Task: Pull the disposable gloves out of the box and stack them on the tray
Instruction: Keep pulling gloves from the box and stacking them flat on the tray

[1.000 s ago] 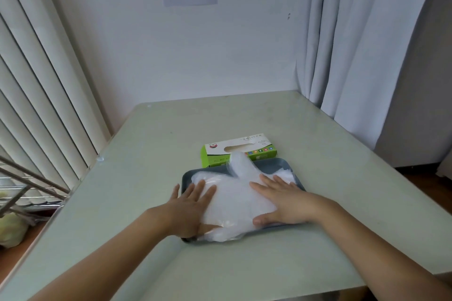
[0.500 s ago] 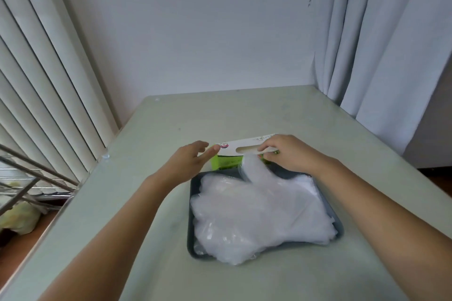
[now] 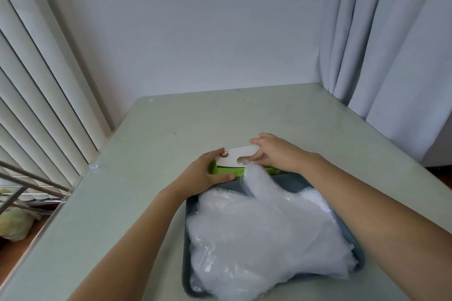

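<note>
Table [image 3: 269,115]: a pale green top set into a room corner, bearing everything used in the task.

Tray [image 3: 288,182]: dark grey, on the near part of the table between the person's forearms.

Gloves [image 3: 264,234]: a thick pile of clear plastic gloves lies flat on the tray. It covers most of the tray and spills over the near rim. One glove thumb points toward the far wall of the tray and ends just short of the box.

Box [image 3: 232,157]: green sides and a white top, standing on the table against the far edge of the tray.

Left hand [image 3: 203,175]: grasps the left end of the box, with the thumb along the near green face and the fingers over the top edge. It steadies the carton.

Right hand [image 3: 278,154]: rests over the right half of the box top, fingers bent toward the opening.

Opening [image 3: 242,159]: a slot cut in the white top, with the right fingertips at its edge. It cannot be told whether they have pinched a glove; no film is seen leaving the slot.

Assessment: the step in hand is the fetching of another glove, with the stack well advanced. The next move calls for a pinch on a single sheet and a pull up and toward the tray while the left hand holds the box down. The thin film may come out doubled.
</note>
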`<state>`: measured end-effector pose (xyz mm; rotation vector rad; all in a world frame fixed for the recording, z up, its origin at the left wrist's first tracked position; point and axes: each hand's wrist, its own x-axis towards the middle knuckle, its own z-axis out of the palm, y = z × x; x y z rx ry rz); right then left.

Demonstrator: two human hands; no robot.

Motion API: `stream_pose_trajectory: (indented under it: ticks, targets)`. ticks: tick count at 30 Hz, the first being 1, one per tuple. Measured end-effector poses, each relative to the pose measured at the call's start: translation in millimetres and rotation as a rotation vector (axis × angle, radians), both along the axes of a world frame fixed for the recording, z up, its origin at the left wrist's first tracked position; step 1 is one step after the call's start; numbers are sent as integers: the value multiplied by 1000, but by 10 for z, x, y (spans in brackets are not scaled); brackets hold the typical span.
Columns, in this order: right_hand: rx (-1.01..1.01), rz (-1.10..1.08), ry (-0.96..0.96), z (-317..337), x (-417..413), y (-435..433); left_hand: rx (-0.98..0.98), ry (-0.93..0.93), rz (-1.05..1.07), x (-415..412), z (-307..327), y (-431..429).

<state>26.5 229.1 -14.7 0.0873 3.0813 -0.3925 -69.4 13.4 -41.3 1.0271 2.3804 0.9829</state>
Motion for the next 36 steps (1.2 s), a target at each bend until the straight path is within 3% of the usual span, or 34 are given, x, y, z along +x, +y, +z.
stream_pose_trajectory:
  ticks: [5, 11, 20, 24, 33, 36]
  targets:
    - [-46, 23, 172, -102, -79, -31, 100, -18, 30, -27, -96, 2]
    - [-347, -89, 314, -262, -21, 80, 132, -10, 13, -16, -114, -7]
    - [-958, -322, 460, -265, -4, 211, 123, -20, -3, -49, -155, -9]
    - [-1390, -453, 521, -216, -13, 246, 94, -8, -32, -64, -147, 0]
    - [-2073, -324, 686, 422, 287, 196, -23, 16, -54, -59, -47, 12]
    - [-2158, -270, 677, 637, 450, 89, -96, 22, -69, -44, 84, 29]
